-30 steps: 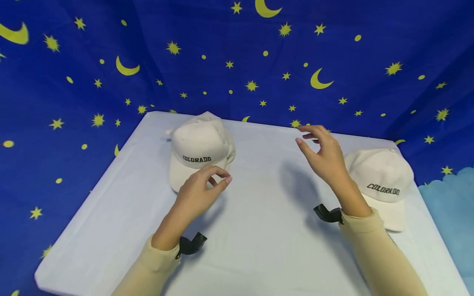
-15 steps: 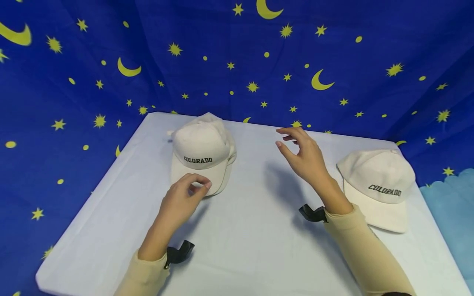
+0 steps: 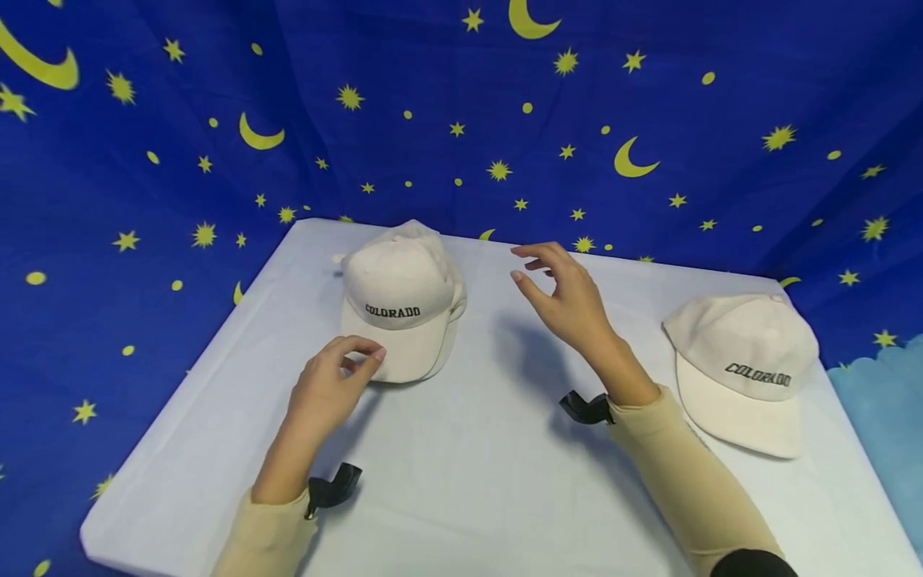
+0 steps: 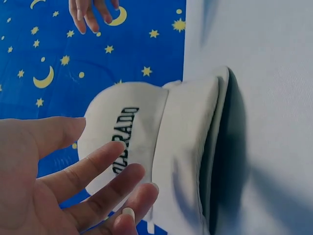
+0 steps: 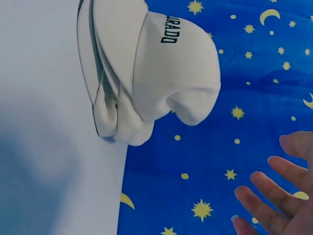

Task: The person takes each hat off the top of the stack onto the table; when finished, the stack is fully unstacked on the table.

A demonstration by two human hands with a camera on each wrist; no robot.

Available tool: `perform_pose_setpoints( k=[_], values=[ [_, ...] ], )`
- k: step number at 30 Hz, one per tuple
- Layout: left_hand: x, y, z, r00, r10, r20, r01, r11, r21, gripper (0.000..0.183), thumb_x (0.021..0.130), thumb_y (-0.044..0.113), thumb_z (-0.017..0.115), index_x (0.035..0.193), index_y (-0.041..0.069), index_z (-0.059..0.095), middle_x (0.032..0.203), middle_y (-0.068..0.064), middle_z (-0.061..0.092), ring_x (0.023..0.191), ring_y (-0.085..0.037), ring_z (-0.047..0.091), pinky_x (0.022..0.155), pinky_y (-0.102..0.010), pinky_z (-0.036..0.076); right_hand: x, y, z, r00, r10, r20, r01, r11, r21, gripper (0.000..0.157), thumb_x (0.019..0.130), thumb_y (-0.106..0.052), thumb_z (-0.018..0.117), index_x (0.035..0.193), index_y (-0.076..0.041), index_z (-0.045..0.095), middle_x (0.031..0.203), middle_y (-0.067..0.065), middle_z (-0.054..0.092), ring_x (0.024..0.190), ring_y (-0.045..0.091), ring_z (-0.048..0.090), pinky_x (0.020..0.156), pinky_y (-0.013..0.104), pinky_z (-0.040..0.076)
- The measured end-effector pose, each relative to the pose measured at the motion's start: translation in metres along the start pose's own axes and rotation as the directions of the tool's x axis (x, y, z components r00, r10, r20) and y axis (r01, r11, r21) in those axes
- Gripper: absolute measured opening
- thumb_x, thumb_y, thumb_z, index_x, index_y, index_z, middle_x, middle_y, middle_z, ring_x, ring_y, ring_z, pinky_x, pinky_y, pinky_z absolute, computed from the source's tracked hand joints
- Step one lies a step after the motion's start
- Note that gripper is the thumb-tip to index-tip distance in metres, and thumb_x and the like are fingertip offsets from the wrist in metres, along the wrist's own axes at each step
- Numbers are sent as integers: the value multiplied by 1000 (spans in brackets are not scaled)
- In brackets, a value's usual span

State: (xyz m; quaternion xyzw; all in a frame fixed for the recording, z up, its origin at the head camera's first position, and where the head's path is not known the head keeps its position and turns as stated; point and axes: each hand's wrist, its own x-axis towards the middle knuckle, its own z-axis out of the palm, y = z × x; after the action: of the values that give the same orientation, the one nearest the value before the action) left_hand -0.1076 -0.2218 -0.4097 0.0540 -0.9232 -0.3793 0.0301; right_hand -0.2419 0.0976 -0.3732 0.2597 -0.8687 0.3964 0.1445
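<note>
Two off-white baseball caps lie stacked at the back left in the head view. The upper cap (image 3: 397, 280) reads COLORADO in dark letters; the lower cap's brim (image 4: 222, 98) peeks out beneath it. My left hand (image 3: 324, 389) hovers at the front left of the upper brim, fingers relaxed and holding nothing. Right of the stack, my right hand (image 3: 570, 300) is raised over the table with loosely bent, spread fingers and nothing in them. Another off-white COLORADO cap (image 3: 750, 344) lies at the right, brim toward the front, apart from both hands.
A white-covered table (image 3: 461, 481) bears the caps. Behind it and to its left hangs a blue cloth (image 3: 404, 152) with yellow moons and stars. Light blue material (image 3: 883, 401) shows beyond the right edge. A black strap piece (image 3: 587, 407) sticks out at the right cuff.
Both hands have moved left. My left hand has shifted off the middle of the stacked brims to their left side; my right hand has moved away from the right cap, uncovering it.
</note>
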Motion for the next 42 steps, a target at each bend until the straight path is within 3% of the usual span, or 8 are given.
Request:
perform_pose_setpoints(
  k=[12,17,35,42],
  values=[
    [-1,-17,-6,996,-89,-5,89,996,18,40,102,47,59,127,16,67,128,-6,61,103,-26,61,75,-42,45,20,2,27,1000,12,23,-13,999,33,33,101,-32,66,131,-17,67,128,1,65,112,19,65,96,49,50],
    [1,-23,-4,996,-90,20,89,996,28,47,102,50,57,132,14,63,131,-7,60,103,-26,60,78,-43,44,29,11,43,999,44,24,-45,999,29,32,101,-29,66,130,-17,68,126,1,65,110,20,65,96,49,50],
    [9,-44,-9,983,-180,29,178,982,57,53,103,48,56,138,9,61,131,-10,62,107,-29,62,80,-47,48,40,19,81,988,110,112,-114,993,23,40,101,-32,65,139,-19,62,132,2,64,111,21,66,91,44,51],
    [12,-52,-9,975,-207,78,204,978,53,67,103,51,53,145,-1,52,132,-16,63,120,-37,60,95,-56,45,46,12,97,971,124,203,-134,990,37,52,103,-38,61,150,-16,51,135,4,63,114,22,66,95,45,51]
  ],
)
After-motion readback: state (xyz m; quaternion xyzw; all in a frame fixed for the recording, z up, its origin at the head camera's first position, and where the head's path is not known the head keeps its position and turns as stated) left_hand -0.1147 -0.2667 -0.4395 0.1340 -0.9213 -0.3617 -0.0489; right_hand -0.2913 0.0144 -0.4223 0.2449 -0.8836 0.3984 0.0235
